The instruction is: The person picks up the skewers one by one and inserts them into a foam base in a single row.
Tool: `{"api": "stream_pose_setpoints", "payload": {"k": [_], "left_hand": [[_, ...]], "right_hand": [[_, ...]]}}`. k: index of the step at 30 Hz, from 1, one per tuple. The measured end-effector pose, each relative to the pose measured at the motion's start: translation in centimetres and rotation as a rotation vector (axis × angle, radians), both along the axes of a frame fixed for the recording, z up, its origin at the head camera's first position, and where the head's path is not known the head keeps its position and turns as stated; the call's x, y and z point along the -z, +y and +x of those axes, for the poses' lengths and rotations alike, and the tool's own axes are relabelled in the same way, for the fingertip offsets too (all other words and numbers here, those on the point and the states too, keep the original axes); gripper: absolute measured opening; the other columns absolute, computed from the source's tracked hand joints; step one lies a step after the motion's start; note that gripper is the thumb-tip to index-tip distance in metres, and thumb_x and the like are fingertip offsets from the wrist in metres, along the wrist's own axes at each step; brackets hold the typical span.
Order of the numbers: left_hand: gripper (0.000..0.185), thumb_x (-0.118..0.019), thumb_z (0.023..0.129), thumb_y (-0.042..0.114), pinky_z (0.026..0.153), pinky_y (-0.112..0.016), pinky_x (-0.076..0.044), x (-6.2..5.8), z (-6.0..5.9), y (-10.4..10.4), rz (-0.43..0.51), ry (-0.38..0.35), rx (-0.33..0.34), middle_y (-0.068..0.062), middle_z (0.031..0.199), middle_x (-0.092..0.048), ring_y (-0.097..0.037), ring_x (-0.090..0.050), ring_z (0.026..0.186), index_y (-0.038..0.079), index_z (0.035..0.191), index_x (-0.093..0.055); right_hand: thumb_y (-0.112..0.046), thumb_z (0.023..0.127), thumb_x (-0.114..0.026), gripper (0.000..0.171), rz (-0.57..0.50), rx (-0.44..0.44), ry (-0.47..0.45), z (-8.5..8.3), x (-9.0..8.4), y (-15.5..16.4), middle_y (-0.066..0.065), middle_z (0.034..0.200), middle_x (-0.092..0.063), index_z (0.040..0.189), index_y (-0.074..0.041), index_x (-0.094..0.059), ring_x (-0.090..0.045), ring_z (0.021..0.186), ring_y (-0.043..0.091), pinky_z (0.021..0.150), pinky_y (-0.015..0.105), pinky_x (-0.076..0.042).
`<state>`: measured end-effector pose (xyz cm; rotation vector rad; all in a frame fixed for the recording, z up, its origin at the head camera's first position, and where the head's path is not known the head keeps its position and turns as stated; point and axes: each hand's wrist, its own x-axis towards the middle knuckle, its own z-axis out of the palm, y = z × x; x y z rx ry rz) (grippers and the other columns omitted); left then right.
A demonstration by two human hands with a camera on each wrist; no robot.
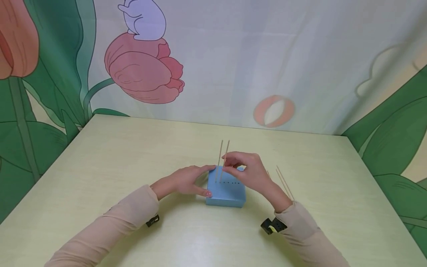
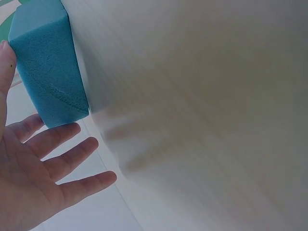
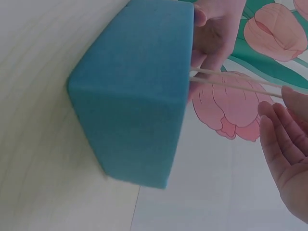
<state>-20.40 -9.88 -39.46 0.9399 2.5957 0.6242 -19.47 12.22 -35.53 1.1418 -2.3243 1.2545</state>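
A light blue foam block (image 1: 225, 193) with a row of small holes across its top sits on the table. My left hand (image 1: 186, 180) rests against its left side, thumb at the front corner and forefinger at the back corner; the left wrist view shows the other fingers spread straight. One thin wooden stick (image 1: 219, 157) stands upright in the leftmost hole. Just right of it rises a second wooden stick (image 1: 227, 148), pinched between thumb and fingertips of my right hand (image 1: 251, 171), its lower end at the neighbouring hole.
Several loose wooden sticks (image 1: 283, 181) lie on the pale table (image 1: 126, 155) beyond my right forearm. A printed curtain (image 1: 217, 74) with flowers hangs along the table's back edge. Dark straps circle both wrists.
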Motion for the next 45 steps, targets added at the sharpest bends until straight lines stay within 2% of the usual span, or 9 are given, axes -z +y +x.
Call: {"api": "stream_pose_setpoints", "payload": {"k": [13,20,28,32,38,42,45], "left_hand": [[0.085,-0.069,0.076,0.047,0.094,-0.043,-0.037,-0.3,0.4,-0.1,-0.012,0.007,-0.014,-0.011,0.134,-0.046,-0.029,-0.044,0.12,0.012,0.143,-0.029],[0.087,-0.068,0.076,0.05,0.095,-0.043,-0.036,0.1,0.2,0.0,-0.001,-0.004,-0.014,-0.009,0.136,-0.044,-0.028,-0.043,0.122,0.014,0.144,-0.027],[0.088,-0.068,0.075,0.051,0.096,-0.042,-0.036,0.1,0.2,0.0,-0.002,-0.01,-0.021,-0.008,0.136,-0.044,-0.028,-0.043,0.121,0.014,0.144,-0.027],[0.088,-0.068,0.075,0.051,0.095,-0.042,-0.037,0.1,0.2,0.0,0.003,-0.016,-0.021,-0.008,0.136,-0.044,-0.028,-0.043,0.121,0.014,0.144,-0.027],[0.088,-0.068,0.075,0.05,0.095,-0.042,-0.037,0.2,0.1,0.0,0.005,-0.021,-0.02,-0.008,0.137,-0.044,-0.027,-0.043,0.121,0.014,0.144,-0.027],[0.088,-0.069,0.075,0.05,0.095,-0.042,-0.037,0.1,0.1,0.0,0.006,-0.033,-0.025,-0.008,0.137,-0.043,-0.027,-0.042,0.122,0.015,0.144,-0.027],[0.088,-0.068,0.075,0.049,0.096,-0.042,-0.036,0.1,0.1,0.0,0.008,-0.034,-0.021,-0.007,0.138,-0.043,-0.027,-0.042,0.123,0.014,0.144,-0.027]], "right_hand": [[-0.004,0.076,-0.073,0.025,0.109,0.117,-0.14,0.8,0.7,5.3,0.001,0.079,-0.065,0.1,-0.001,-0.065,-0.061,0.068,0.012,0.063,0.026,-0.051],[-0.004,0.076,-0.072,0.027,0.201,0.209,-0.227,1.2,1.3,8.4,-0.002,0.079,-0.063,0.102,-0.003,-0.064,-0.06,0.069,0.007,0.064,0.024,-0.05],[-0.003,0.076,-0.072,0.028,0.276,0.247,-0.294,1.5,2.4,11.6,-0.002,0.077,-0.062,0.103,0.0,-0.063,-0.058,0.067,0.008,0.061,0.024,-0.049],[-0.002,0.075,-0.072,0.033,0.335,0.245,-0.34,1.2,3.1,13.2,-0.001,0.075,-0.059,0.105,0.003,-0.061,-0.056,0.066,0.01,0.059,0.024,-0.047],[-0.005,0.072,-0.075,0.052,0.486,0.232,-0.392,0.1,3.5,15.2,0.005,0.081,-0.055,0.118,0.004,-0.052,-0.053,0.07,0.015,0.059,0.026,-0.044],[-0.008,0.071,-0.077,0.065,0.529,0.242,-0.482,-1.2,3.9,16.6,0.01,0.091,-0.054,0.127,0.003,-0.045,-0.052,0.075,0.019,0.064,0.03,-0.044],[-0.011,0.07,-0.078,0.074,0.549,0.212,-0.543,-2.2,4.1,17.4,0.013,0.096,-0.052,0.132,0.002,-0.04,-0.051,0.078,0.021,0.067,0.033,-0.043]]}}
